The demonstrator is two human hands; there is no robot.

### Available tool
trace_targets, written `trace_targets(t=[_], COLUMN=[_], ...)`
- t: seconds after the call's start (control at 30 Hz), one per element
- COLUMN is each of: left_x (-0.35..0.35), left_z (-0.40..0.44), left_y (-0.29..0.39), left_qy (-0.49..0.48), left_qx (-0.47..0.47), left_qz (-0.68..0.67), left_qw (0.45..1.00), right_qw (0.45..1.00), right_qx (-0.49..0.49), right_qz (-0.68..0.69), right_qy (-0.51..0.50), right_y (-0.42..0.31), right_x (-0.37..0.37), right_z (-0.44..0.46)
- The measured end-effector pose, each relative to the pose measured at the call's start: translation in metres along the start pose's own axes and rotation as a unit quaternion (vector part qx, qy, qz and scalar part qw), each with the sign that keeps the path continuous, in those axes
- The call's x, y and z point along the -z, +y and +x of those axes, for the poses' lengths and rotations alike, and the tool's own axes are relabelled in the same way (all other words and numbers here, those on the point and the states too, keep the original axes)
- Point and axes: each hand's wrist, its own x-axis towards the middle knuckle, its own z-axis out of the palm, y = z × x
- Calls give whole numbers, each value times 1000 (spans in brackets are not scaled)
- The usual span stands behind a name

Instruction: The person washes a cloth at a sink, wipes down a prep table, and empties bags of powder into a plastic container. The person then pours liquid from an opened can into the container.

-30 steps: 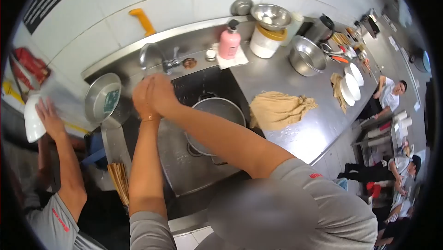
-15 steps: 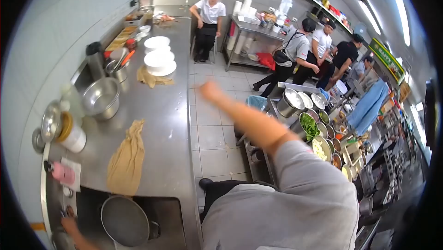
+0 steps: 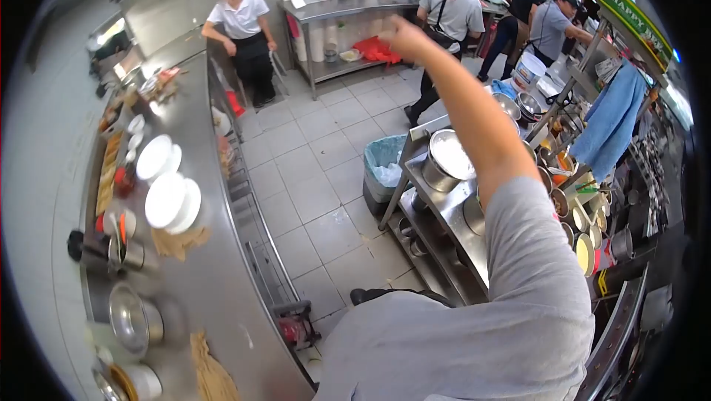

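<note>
My right arm stretches forward and up from a grey sleeve. My right hand point(image 3: 406, 38) is raised in the air, in line of sight with the far steel table point(image 3: 348, 5) and a co-worker in grey behind it. It touches nothing I can see; blur hides how the fingers are held. My left hand is out of view. Below the arm, a steel pot point(image 3: 443, 168) with a white top stands on a metal cart point(image 3: 429, 212). On the left counter point(image 3: 215, 312) are stacked white plates point(image 3: 167, 201), a tan cloth point(image 3: 211, 371) and a steel bowl point(image 3: 135, 319).
A lined bin point(image 3: 381, 168) stands on the tiled floor beside the cart. A person in a white shirt point(image 3: 241, 19) sits by the far end of the counter. Several co-workers stand at the back right. A blue towel point(image 3: 611, 119) hangs above the pots on the right.
The view has swung to the right, bringing in more floor and the bin. My right hand has moved up and right in the picture. My left hand has left the view.
</note>
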Motion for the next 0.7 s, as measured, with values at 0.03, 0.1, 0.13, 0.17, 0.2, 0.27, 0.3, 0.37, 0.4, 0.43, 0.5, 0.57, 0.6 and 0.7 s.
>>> trace_targets(t=[0.03,0.1,0.13,0.17,0.2,0.27,0.3,0.37,0.4,0.43,0.5,0.57,0.6,0.7], left_x=[-7,-19,-24,-32,-38,-56,-68,-92,-104,-116,-192,-285,-315,-367], left_z=[10,30,43,57,72,107,127,172,200,225,266,306,331,409], left_y=[30,81,101,121,138,171,187,223,248,276,299,295,313,401], left_qy=[-20,-60,-79,-97,-114,-143,-156,-180,-190,-206,-206,-223,-224,-475], left_qx=[-9,-21,-28,-38,-45,-68,-81,-113,-132,-149,-224,-269,-276,-73], left_qz=[-8,-17,-20,-21,-25,-30,-32,-40,-45,-71,-187,-172,-178,-465], left_qw=[1000,998,996,994,992,987,984,976,972,964,934,921,918,743], right_qw=[993,933,904,859,839,800,822,856,870,874,849,848,843,853], right_qx=[30,61,0,-47,-46,-42,-22,23,44,21,-46,-87,-116,-183], right_qz=[-110,-328,-362,-397,-407,-407,-355,-286,-271,-270,-281,-276,-277,-294], right_qy=[-25,-134,-228,-320,-357,-439,-445,-430,-411,-404,-444,-444,-446,-391], right_y=[29,76,90,78,96,118,141,168,174,181,191,214,234,299], right_x=[-23,-77,-103,-110,-131,-169,-196,-232,-240,-243,-253,-252,-249,-236], right_z=[8,8,0,-16,-14,-6,5,21,26,34,52,64,70,78])
